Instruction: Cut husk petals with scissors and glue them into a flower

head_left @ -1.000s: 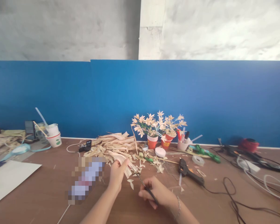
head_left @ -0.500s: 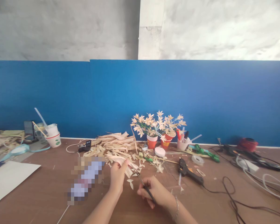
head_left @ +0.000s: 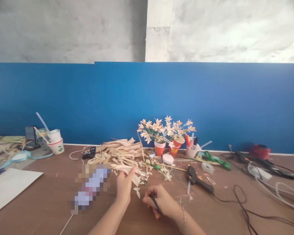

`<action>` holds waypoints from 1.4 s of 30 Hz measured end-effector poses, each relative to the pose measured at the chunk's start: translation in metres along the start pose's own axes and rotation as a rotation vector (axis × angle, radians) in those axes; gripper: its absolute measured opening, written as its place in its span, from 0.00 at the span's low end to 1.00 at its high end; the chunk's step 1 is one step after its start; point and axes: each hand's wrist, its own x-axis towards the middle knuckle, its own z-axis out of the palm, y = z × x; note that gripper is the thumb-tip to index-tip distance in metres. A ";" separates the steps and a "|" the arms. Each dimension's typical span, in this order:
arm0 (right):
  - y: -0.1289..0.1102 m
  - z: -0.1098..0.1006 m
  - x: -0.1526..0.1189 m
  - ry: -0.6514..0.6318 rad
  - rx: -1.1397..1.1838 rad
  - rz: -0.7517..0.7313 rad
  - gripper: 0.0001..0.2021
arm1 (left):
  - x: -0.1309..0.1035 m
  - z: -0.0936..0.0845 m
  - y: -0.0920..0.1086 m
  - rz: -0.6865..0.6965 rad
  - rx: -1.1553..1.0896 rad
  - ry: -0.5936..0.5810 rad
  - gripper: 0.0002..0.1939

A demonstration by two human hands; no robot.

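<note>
My left hand (head_left: 123,186) pinches a pale dried-husk strip (head_left: 122,167) in front of a heap of similar strips (head_left: 120,150). My right hand (head_left: 159,199) is wrapped round the dark handles of scissors (head_left: 152,196), whose blades point up and left to the right end of the held strip. Whether the blades are closed is too small to tell. Small cut petals (head_left: 137,192) lie on the brown table between the hands. Beyond them, pale husk flowers (head_left: 156,127) stand in red cups (head_left: 159,149).
A black glue gun (head_left: 199,181) with its cable lies right of my right hand, near a clear tape roll (head_left: 207,167). Farther right are tangled cables (head_left: 247,212). At the left are a white sheet (head_left: 12,189), a white cup (head_left: 57,147) and a pixelated object (head_left: 91,187).
My right hand and the scissors have shifted slightly left, toward my left hand. My left hand still holds the strip and has barely moved.
</note>
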 end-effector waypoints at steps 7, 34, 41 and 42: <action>-0.007 -0.014 -0.009 -0.086 0.044 0.015 0.18 | 0.012 -0.010 0.005 0.058 0.066 -0.030 0.17; -0.005 -0.037 -0.014 -0.254 0.164 0.078 0.14 | 0.019 -0.014 0.014 -0.026 0.187 -0.272 0.15; -0.004 -0.037 -0.014 -0.240 0.170 0.064 0.14 | 0.021 -0.014 0.012 -0.028 0.147 -0.256 0.16; -0.004 -0.038 -0.014 -0.230 0.177 0.053 0.14 | 0.022 -0.015 0.012 -0.019 0.145 -0.246 0.16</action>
